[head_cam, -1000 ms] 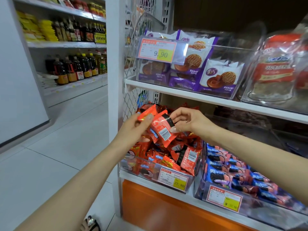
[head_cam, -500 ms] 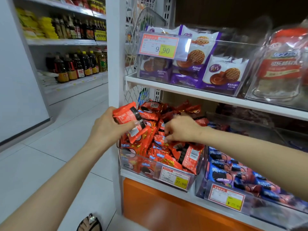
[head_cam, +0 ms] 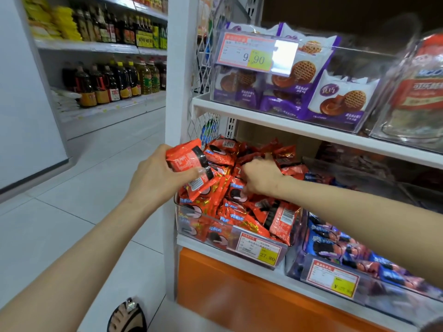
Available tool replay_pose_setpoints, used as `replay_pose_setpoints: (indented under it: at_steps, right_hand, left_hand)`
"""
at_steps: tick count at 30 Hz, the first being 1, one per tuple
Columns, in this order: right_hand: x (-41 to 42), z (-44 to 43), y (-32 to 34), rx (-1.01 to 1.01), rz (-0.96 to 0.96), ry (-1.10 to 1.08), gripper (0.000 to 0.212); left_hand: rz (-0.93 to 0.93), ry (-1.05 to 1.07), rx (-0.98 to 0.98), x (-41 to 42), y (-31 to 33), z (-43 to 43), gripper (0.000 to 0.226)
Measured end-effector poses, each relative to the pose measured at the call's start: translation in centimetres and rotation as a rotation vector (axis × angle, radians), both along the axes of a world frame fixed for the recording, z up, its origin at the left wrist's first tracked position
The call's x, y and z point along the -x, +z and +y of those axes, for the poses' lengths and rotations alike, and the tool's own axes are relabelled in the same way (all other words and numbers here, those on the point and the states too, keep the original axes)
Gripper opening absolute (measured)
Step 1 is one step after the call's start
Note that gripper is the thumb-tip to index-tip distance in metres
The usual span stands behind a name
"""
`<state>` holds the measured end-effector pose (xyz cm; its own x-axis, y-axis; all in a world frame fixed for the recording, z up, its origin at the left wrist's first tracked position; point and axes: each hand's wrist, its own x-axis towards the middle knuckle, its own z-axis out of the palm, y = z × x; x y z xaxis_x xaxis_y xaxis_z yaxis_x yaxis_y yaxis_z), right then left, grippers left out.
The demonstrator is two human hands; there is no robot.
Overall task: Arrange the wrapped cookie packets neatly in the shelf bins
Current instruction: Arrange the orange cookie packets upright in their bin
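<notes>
Pale floor tiles (head_cam: 72, 188) run up to the foot of the shelf unit, and a dark shoe (head_cam: 127, 315) shows at the bottom edge. Nearest the camera, the left hand (head_cam: 155, 178) grips a small stack of red packets (head_cam: 189, 161), thumb across the front and fingers curled behind, held just over the left end of the clear bin (head_cam: 206, 226). That stack looks loosely squared, so a packet could slip out and drop past the rim to the floor.

Inside the bin the heap of red packets (head_cam: 239, 212) rises above the front wall and its price tag (head_cam: 260, 249). Any push may tip some over that wall.

The right hand (head_cam: 261, 178) is dug into the heap, knuckles up and fingers curled downward. Whether it holds a packet I cannot tell. Its forearm crosses above the blue-packet bin (head_cam: 335, 279) just beside, so a dragged packet could land among the wrong sort.

Overhead, the upper shelf (head_cam: 263, 118) with its purple cookie packs (head_cam: 340, 101) leaves little room above the heap. Bottles (head_cam: 107, 85) line the far aisle shelves, well apart.
</notes>
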<state>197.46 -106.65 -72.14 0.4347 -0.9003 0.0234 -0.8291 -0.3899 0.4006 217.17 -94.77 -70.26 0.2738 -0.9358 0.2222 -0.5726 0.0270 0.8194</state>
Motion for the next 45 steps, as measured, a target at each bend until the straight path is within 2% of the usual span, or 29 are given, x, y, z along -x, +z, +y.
replay_pose_setpoints:
  at_steps: [6,10,17,19,22,25,29,33,35,37,38,40,41,42,45]
  right_hand:
    - [-0.2,0.5,-1.0,-0.016,0.044,0.037,0.048]
    - [-0.2,0.4,0.0,-0.088,-0.044,-0.002,0.045]
    - [0.3,-0.3,2.0,-0.361,-0.258,-0.05,0.034]
    - [0.2,-0.2,1.5,-0.33,-0.247,-0.052,0.036]
    - [-0.3,0.1,0.6,-0.163,-0.155,-0.03,0.042]
    - [-0.5,-0.1,0.1,-0.064,-0.084,-0.013,0.045]
    - [-0.5,-0.1,-0.8,-0.023,-0.054,0.007,0.049]
    - [-0.4,0.5,-0.7,-0.005,-0.027,0.02,0.043]
    - [0.2,1.0,0.8,-0.022,-0.165,0.009,0.033]
    - [1.1,2.1,2.9,-0.026,-0.476,0.04,0.014]
    - [1.6,3.0,3.9,-0.103,-0.714,0.06,0.011]
    - [2.2,5.2,5.2,-0.458,-1.151,0.113,0.016]
    - [2.3,6.1,5.3,-0.601,-1.215,0.129,0.021]
    - [2.3,6.6,5.0,-0.666,-1.201,0.14,0.027]
    - [2.4,6.9,3.8,-0.602,-1.22,0.148,0.033]
  left_hand:
    - [-0.012,0.007,-0.003,-0.1,0.0,0.3,0.055]
    - [-0.009,-0.006,-0.008,0.0,0.0,0.3,0.049]
    - [-0.013,-0.018,-0.009,0.4,0.1,0.0,0.045]
    - [-0.012,-0.023,-0.015,0.5,0.1,-0.3,0.046]
    - [-0.005,-0.03,-0.025,0.8,0.1,-0.4,0.054]
    - [-0.015,-0.031,-0.018,1.0,0.1,-0.4,0.048]
    - [-0.014,-0.035,-0.022,1.0,0.0,-0.5,0.046]
    - [0.036,-0.053,-0.029,1.2,-0.1,-0.6,0.044]
    - [0.159,-0.09,-0.05,1.4,-0.4,-0.6,0.041]
    - [0.278,-0.128,-0.071,1.9,-0.7,-0.7,0.035]
    - [0.32,-0.14,-0.078,2.1,-0.9,-0.8,0.035]
    - [0.397,-0.163,-0.094,2.9,-1.2,-1.0,0.043]
    - [0.436,-0.172,-0.103,3.4,-1.2,-1.1,0.047]
    - [0.473,-0.188,-0.107,3.8,-1.3,-1.1,0.045]
    - [0.574,-0.283,-0.133,4.8,-1.2,-1.0,0.028]
